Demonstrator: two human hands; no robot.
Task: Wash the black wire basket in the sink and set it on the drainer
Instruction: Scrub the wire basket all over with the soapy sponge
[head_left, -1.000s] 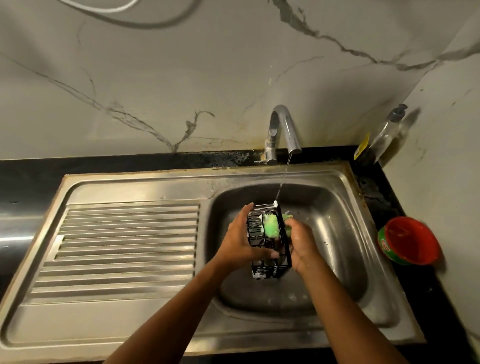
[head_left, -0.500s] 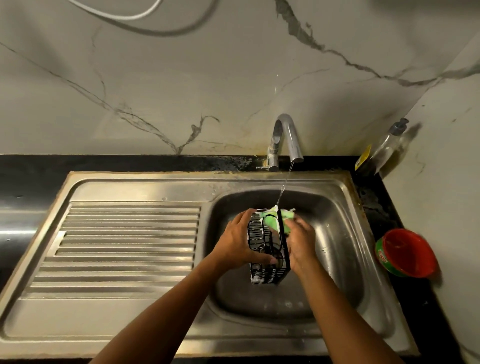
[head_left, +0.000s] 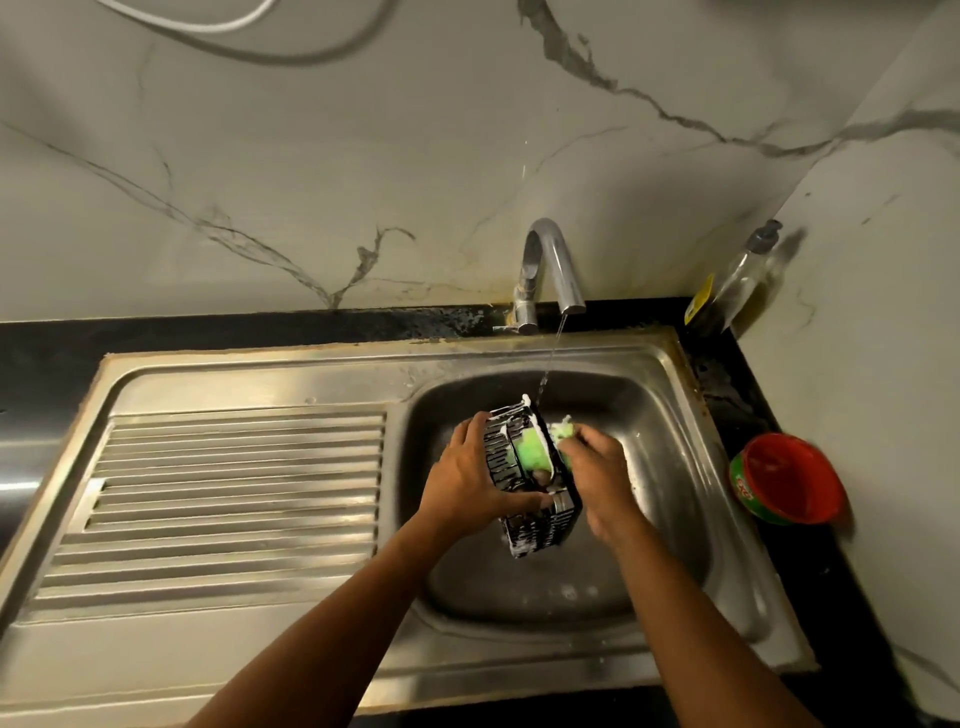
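scrubbing, mid-frame | left hand (head_left: 470, 480) grips soapy basket (head_left: 524, 480) | right hand (head_left: 597, 470) holds sponge (head_left: 532, 447) | left: rinse, drainer (head_left: 234, 493)

Blk wire basket (head_left: 540, 526), green sponge (head_left: 563, 431), red tub (head_left: 795, 478), steel-grey ribbed drainer (head_left: 234, 493), grey-veined white marble wall (head_left: 363, 156).

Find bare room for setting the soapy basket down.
Free: the ribbed drainer, left of the basin. Crowded: the basin, where left hand and right hand hold wire basket and green sponge; red tub crowds the counter at right.
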